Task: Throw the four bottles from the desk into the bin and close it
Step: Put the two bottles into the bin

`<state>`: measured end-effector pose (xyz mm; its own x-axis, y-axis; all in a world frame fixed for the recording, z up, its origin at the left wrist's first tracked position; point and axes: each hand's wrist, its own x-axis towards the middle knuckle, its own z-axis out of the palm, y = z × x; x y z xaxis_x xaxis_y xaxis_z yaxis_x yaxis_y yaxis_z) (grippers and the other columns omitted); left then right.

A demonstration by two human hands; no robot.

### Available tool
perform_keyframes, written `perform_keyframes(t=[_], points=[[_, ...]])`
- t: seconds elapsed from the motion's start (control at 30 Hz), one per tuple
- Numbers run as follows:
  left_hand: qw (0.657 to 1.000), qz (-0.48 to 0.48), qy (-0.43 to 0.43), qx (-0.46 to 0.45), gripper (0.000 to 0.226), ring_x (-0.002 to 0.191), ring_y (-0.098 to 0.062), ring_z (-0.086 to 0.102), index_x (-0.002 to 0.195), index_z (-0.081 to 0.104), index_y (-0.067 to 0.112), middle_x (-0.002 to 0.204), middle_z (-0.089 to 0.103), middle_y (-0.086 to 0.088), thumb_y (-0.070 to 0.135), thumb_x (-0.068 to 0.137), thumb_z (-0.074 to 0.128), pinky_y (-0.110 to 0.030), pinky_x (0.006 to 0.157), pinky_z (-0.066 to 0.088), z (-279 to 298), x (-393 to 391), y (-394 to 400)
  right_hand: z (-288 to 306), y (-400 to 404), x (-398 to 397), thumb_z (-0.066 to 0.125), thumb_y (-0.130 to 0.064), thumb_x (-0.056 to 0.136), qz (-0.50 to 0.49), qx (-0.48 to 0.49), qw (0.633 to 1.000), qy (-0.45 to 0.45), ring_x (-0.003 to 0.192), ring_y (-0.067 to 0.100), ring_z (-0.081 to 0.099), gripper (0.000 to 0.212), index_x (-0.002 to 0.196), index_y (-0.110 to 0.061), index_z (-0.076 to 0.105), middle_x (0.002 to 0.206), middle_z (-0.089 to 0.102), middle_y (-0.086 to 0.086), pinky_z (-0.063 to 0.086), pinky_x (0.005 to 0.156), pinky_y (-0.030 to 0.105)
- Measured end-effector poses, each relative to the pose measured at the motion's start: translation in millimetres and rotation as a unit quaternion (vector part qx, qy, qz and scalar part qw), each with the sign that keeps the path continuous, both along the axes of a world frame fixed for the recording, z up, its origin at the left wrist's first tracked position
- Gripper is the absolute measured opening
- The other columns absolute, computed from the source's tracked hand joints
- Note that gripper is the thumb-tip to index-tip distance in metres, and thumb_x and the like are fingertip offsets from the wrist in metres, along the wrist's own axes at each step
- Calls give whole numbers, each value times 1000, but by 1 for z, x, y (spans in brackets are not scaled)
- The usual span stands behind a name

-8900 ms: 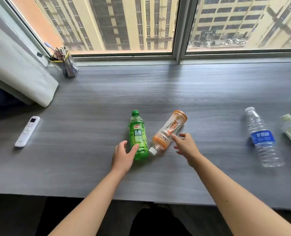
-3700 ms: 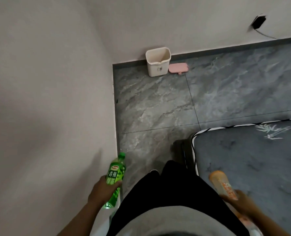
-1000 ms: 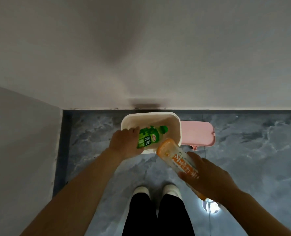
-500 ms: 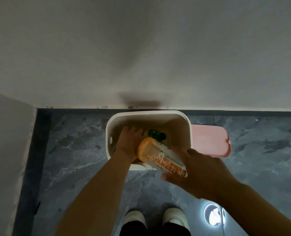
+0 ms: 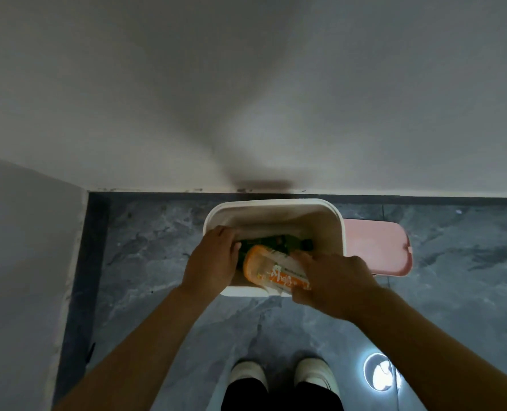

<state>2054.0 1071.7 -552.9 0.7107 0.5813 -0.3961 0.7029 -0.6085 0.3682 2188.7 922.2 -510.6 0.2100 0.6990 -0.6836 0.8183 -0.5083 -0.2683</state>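
The white bin [image 5: 276,206] stands open on the floor against the wall. The green bottle [image 5: 279,241] lies on its side deep inside the bin, dark in shadow. My left hand [image 5: 213,262] hovers over the bin's left front rim, fingers loosely curled, and the green bottle sits below it, apart from the fingers. My right hand [image 5: 332,280] grips the orange bottle [image 5: 273,272], which is tilted with its wide orange end pointing down into the bin over the front rim. The bin's pink lid [image 5: 377,247] lies flat on the floor, touching the bin's right side.
A white wall runs behind the bin and another wall closes the left side, forming a corner. The floor is dark grey marbled tile. My two white shoes [image 5: 279,375] stand just in front of the bin. A bright light reflection [image 5: 377,376] shines on the floor at the lower right.
The green bottle has left my left hand and dropped to the bottom of the bin. My right hand has brought the orange bottle lower into the bin's opening.
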Motion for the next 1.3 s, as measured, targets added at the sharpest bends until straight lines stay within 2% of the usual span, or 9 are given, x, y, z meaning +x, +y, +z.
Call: perform_keyframes(t=[0.2,0.3,0.63,0.73,0.93,1.07,1.13,1.23,1.3], points=[[999,18,-22,-24,33,110,-21,55,123,52,15,123,58,-8,26,93,45,-31,92,44,0,-11,-4,-36,38,-5,50,-47,87,71,-4,997,-32,110,27,58,48,128,-22,44,124,58,8,47,95,41],[999,28,-24,-27,32,108,-19,55,122,52,16,124,58,-6,27,94,44,-25,88,43,-6,-11,-2,-56,47,-11,53,-36,88,44,-27,998,-19,109,30,56,39,123,-20,49,121,57,8,48,91,42],[998,25,-31,-50,28,104,-19,57,116,55,16,119,59,-5,27,94,43,-28,85,45,-16,-9,-8,-86,52,-23,56,-46,84,103,-20,994,-36,131,34,39,66,141,-33,26,144,41,7,31,108,53],[998,31,-40,-49,26,98,-15,58,114,56,17,116,60,-4,27,94,43,-20,78,41,-16,-8,-7,-77,54,-23,56,-42,84,81,-21,996,-37,124,29,47,54,134,-27,40,133,52,6,32,107,50],[993,73,-54,-77,25,95,-14,60,110,59,17,112,65,-4,24,95,41,-22,81,46,-4,-10,-8,-52,41,-23,46,-32,92,-70,35,996,35,103,22,59,31,122,-28,50,118,61,3,47,89,34],[989,108,-55,-88,25,82,-5,51,107,63,12,108,68,-8,21,95,42,2,65,36,13,-13,-13,-33,27,-22,40,-19,94,-198,15,976,90,106,27,59,30,117,-19,59,115,64,8,43,101,46],[985,130,-57,-101,26,73,-2,47,103,64,10,102,69,-10,21,95,42,8,61,32,25,-15,-15,-21,21,-22,35,-14,96,-222,26,968,115,104,28,59,32,110,-9,63,112,65,15,40,104,42],[977,175,-44,-114,27,74,-8,49,103,64,7,100,69,-13,18,95,41,-3,60,34,47,-20,-18,5,11,-22,37,-6,96,-298,56,939,160,100,27,57,28,110,1,60,116,60,21,44,84,16],[970,203,-29,-128,27,83,-16,57,103,64,5,102,69,-15,16,94,41,-12,61,31,62,-26,-21,25,4,-22,42,-7,94,-372,59,906,192,100,31,59,26,111,3,59,112,60,20,47,80,17]])
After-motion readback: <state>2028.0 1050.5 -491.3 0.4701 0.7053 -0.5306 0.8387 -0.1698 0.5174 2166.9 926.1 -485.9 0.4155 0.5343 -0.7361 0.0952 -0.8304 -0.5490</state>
